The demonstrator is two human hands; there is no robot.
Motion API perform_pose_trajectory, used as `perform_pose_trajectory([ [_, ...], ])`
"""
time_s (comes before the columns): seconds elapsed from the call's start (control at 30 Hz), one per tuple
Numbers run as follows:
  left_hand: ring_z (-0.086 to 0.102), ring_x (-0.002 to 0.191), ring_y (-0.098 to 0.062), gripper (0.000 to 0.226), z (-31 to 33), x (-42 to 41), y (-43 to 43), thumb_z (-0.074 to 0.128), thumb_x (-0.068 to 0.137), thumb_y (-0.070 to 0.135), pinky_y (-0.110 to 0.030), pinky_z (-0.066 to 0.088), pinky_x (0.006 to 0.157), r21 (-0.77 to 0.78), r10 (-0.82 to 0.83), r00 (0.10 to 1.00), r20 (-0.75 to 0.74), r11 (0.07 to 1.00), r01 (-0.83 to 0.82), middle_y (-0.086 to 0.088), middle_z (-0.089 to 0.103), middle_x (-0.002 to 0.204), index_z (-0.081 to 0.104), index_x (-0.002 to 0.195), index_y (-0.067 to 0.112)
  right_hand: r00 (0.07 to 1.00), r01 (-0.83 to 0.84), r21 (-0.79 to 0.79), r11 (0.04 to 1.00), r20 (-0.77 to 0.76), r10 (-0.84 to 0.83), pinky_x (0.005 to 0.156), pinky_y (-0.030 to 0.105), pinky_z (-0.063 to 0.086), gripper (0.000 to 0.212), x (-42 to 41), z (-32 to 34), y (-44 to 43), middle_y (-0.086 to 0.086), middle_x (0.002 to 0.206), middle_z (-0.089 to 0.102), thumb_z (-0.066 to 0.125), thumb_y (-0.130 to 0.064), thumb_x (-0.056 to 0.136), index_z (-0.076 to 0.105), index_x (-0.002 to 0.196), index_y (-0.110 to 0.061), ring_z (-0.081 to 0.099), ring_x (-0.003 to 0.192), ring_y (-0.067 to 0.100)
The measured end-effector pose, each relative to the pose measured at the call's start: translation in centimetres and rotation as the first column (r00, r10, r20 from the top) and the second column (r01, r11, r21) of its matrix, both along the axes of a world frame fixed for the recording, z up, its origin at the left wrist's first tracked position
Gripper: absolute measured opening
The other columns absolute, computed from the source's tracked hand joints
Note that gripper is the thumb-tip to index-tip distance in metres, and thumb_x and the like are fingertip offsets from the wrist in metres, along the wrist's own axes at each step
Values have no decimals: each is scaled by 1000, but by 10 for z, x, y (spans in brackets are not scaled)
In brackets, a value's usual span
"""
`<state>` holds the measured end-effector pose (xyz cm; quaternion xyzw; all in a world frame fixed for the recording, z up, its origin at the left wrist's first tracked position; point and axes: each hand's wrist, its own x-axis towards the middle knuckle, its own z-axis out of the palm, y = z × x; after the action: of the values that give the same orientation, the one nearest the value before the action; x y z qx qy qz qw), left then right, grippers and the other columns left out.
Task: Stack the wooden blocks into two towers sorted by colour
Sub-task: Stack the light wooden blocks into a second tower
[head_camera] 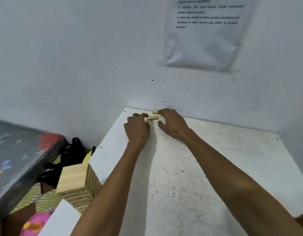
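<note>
Forearms (232, 176) stretched up-frame across speckled bench (190, 167). Left hand (138, 129) fingers curled, pinching block (152, 118) at centre; right hand (172, 120) fingers curled over second block (155, 112) beside wall (96, 65).

A single head-worn camera looks from above the near edge of the white table (207, 167), facing forward and down along it to the wall (79, 57) behind its far edge; wide-angled, close over the tabletop.
</note>
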<state>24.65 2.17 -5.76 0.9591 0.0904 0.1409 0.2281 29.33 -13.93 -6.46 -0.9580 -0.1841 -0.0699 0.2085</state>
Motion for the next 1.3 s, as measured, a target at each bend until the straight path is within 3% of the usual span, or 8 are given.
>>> perform_pose_trajectory([
  [0.13, 58, 109, -30, 31, -14, 3, 4, 56, 100, 17, -41, 45, 87, -8, 9, 998, 61, 1000, -8, -3, 66, 122, 75, 122, 28, 1000, 17, -16, 1000, 18, -17, 103, 47, 46, 57, 8, -9, 3, 10, 143, 55, 61, -43, 99, 51, 147, -15, 46, 130, 31],
  [0.23, 55, 107, -30, 28, -21, 0, 6, 54, 103, 20, -39, 40, 81, 27, 20, 996, 81, 999, -22, -4, 67, 114, 75, 121, 25, 995, 61, -32, 998, 83, -58, 95, 48, 49, 53, 13, -13, 6, 11, 127, 58, 64, -49, 95, 63, 135, -14, 48, 120, 31],
  [0.4, 50, 116, -31, 24, -28, -2, 11, 56, 103, 28, -39, 31, 84, 37, 68, 993, 93, 997, -72, -3, 66, 119, 78, 110, 21, 988, 64, 32, 997, 136, -68, 87, 47, 52, 45, 15, -22, 13, 10, 121, 62, 70, -41, 92, 67, 124, -9, 55, 114, 31],
  [0.5, 51, 116, -31, 25, -31, -2, 11, 55, 104, 28, -39, 31, 86, 20, 76, 991, 113, 997, -78, -3, 67, 118, 77, 113, 22, 982, 86, 56, 995, 163, -94, 87, 48, 51, 50, 19, -24, 18, 11, 118, 63, 72, -43, 89, 66, 126, -10, 55, 111, 32],
  [0.63, 50, 116, -30, 23, -36, -3, 10, 56, 104, 27, -39, 31, 88, -6, 87, 987, 134, 996, -87, -3, 67, 117, 76, 115, 23, 980, 94, 77, 993, 167, -106, 89, 48, 50, 45, 26, -27, 20, 9, 111, 60, 73, -46, 86, 72, 114, -12, 54, 108, 30],
  [0.9, 51, 114, -30, 25, -41, -4, 10, 54, 104, 19, -40, 34, 87, -38, 94, 985, 147, 995, -89, -3, 69, 115, 75, 116, 25, 993, -27, 146, 989, 119, 10, 92, 48, 47, 24, 19, -27, 24, 2, 115, 67, 68, -31, 98, 69, 116, -15, 54, 112, 25],
  [1.1, 53, 110, -28, 20, -40, -20, 11, 58, 102, 20, -39, 34, 86, -97, 72, 982, 177, 994, -55, -2, 70, 110, 76, 110, 23, 994, -12, 240, 971, 112, -15, 84, 32, 43, 22, -12, -26, 15, 4, 107, 67, 71, -28, 95, 71, 113, -14, 54, 106, 22],
  [1.3, 55, 108, -26, 19, -34, -68, 3, 61, 99, 17, -34, 30, 83, -151, 28, 974, 226, 988, 6, 0, 72, 110, 77, 106, 23, 989, 61, 305, 950, 108, -98, 79, 29, 41, 21, -75, -20, -1, 2, 104, 69, 73, -31, 94, 73, 109, -16, 56, 101, 22],
])
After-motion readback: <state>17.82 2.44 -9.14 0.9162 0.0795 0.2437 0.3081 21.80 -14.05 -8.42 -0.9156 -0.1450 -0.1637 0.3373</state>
